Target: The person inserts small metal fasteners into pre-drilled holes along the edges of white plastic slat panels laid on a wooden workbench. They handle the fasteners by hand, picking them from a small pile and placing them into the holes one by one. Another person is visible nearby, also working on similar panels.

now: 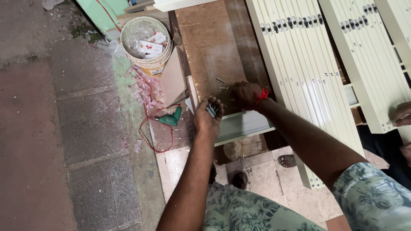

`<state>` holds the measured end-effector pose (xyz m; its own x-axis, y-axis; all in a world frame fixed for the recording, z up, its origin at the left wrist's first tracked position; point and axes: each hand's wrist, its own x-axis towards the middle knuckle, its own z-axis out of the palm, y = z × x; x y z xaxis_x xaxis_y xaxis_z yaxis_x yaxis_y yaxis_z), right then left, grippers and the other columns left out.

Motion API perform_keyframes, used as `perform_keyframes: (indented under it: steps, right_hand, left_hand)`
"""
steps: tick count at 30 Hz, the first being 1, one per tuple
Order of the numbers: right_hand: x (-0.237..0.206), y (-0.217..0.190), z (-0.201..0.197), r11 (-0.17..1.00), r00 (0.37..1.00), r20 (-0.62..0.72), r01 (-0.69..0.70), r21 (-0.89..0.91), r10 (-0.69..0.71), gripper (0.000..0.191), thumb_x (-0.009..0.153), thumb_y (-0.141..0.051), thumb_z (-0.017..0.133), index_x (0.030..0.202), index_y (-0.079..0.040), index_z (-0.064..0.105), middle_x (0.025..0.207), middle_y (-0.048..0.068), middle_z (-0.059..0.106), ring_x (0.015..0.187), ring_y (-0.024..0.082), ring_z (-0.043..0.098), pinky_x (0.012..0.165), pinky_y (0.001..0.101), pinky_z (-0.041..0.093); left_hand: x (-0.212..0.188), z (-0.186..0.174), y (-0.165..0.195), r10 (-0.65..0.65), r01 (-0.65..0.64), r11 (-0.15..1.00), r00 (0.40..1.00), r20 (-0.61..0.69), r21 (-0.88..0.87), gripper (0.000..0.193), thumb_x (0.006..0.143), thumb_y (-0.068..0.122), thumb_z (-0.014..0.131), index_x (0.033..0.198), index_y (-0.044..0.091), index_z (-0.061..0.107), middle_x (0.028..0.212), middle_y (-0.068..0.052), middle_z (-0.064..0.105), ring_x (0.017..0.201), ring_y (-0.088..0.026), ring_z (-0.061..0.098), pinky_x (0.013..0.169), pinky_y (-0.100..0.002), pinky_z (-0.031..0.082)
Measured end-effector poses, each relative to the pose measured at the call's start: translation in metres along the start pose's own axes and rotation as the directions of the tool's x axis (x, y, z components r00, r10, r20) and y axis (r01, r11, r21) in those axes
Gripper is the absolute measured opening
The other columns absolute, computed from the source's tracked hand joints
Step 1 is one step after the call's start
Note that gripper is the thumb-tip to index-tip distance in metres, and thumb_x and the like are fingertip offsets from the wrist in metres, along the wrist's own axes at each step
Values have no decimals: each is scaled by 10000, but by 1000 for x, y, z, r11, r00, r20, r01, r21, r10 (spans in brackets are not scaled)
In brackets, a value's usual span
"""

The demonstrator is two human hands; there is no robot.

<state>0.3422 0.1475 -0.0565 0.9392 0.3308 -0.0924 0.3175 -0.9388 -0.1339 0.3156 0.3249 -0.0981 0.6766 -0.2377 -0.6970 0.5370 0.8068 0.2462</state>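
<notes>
My left hand (208, 119) is cupped palm up at the near edge of a brown wooden workbench (209, 47) and holds a small bunch of metal screws (211, 111). My right hand (246, 95), with a red thread around its wrist, is closed over the bench top just to the right, fingers down among a few loose screws (221, 88) that lie scattered there. Whether it grips one is hidden by the fingers.
Stacked cream panels (299, 64) lean across the right. Another person's hand (402, 114) rests on a panel at the far right edge. A bucket of packets (146, 42) stands at the back left. A green power drill (171, 118) with a red cord lies on the ground.
</notes>
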Motion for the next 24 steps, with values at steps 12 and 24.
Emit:
perform_keyframes:
  steps: [12,24]
  right_hand:
    - [45,-11,1,994,895,-447,58,98,-8,70,832,-155,684,872,-120,730,908,136,721,831,349,703,717,471,578]
    - [-24,-71,-27,882,954,-267,4,472,138,205,729,-315,809,780,-125,751,857,96,740,787,300,723,705,421,586]
  left_hand:
    - [-16,-38,-3,18,-18,997,1000,4,-70,256,983,237,565,1009,15,688,935,-134,715,856,-262,690,781,-380,588]
    - [-68,-57,-26,-2,4,1000,998,66,-25,197,1003,193,607,1099,39,683,966,-95,716,829,-236,694,718,-346,586]
